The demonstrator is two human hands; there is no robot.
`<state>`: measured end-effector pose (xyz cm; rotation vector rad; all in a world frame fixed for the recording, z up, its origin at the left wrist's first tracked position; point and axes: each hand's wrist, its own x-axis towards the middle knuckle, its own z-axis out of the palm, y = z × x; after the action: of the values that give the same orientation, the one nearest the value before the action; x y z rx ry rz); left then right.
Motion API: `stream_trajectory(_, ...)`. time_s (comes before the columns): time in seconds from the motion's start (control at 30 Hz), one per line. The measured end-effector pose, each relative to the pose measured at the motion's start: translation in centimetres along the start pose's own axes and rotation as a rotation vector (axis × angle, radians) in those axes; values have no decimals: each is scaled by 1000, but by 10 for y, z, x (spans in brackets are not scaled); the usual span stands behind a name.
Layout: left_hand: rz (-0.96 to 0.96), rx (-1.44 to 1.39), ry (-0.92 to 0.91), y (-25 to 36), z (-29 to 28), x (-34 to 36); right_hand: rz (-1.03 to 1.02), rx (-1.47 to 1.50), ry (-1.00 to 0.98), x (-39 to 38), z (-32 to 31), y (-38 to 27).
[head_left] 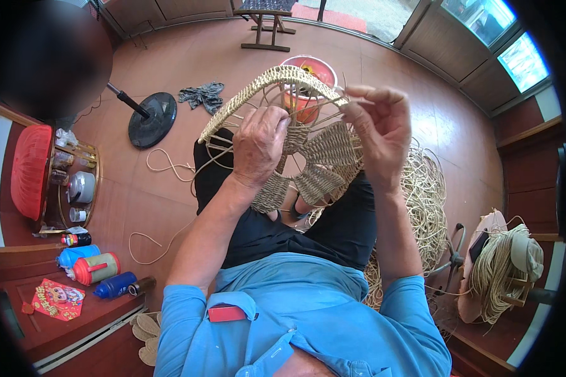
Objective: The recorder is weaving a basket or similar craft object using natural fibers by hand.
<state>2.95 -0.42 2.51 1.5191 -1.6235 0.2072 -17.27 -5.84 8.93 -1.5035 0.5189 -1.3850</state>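
A partly woven straw basket (329,148) rests over my lap, with petal-shaped woven panels around a round gap. Its thick braided rim (236,102) arches along the far side, with bare spokes between rim and panels. My left hand (260,146) is closed, knuckles up, on strands inside the rim; the fingertips are partly hidden. At the rim's right end, my right hand (382,129) pinches a thin straw cord between thumb and fingers. Loose cord ends stick up beside those fingertips.
A big heap of straw cord (423,195) lies right of my legs, with a coiled hank (502,270) farther right. Beyond the basket stands a red-and-white bucket (324,70). A fan base (152,120) and grey rag (201,95) are at left, near a shelf with flasks (97,268).
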Motion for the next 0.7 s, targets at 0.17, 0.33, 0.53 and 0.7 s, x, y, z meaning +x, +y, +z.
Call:
stream_trajectory(0.17, 61, 77, 44, 3, 9, -4, 138, -428, -40, -28, -2, 41)
stream_trajectory(0.33, 44, 130, -59, 12, 5, -8, -8, -708, -161, -28, 18, 49)
stream_trajectory(0.53, 12, 125, -94, 13, 5, -11, 75, -728, -281, -6, 33, 65)
stream_trajectory(0.7, 4, 75, -55, 12, 2, -12, -4, -702, -177, -11, 42, 68)
